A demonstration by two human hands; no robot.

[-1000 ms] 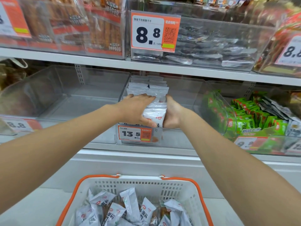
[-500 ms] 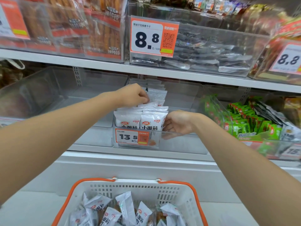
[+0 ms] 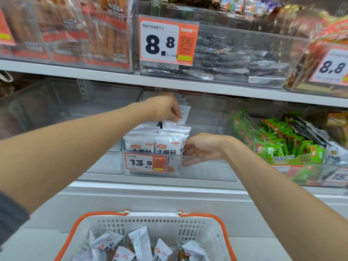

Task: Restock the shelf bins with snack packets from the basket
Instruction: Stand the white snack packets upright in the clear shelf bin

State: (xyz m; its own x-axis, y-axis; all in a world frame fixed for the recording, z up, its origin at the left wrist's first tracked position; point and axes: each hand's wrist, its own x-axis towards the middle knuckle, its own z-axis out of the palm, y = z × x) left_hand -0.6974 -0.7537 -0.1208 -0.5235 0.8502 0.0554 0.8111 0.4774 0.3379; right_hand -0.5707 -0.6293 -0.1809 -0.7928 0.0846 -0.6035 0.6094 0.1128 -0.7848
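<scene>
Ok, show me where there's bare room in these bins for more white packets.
Bare floor lies in the middle bin right of the white packets, up to its right wall, around the right hand. The clear bin left of them looks bare too. Crowded: the rows under the left hand and the green packets.

Retail shop, snack aisle. Clear shelf bins (image 3: 207, 167) of snack packets (image 3: 169, 146) on white shelves (image 3: 113, 73); orange price tags (image 3: 168, 41) with QR codes on bin fronts; orange-rimmed basket (image 3: 150, 222) of packets at bottom edge of view.
</scene>
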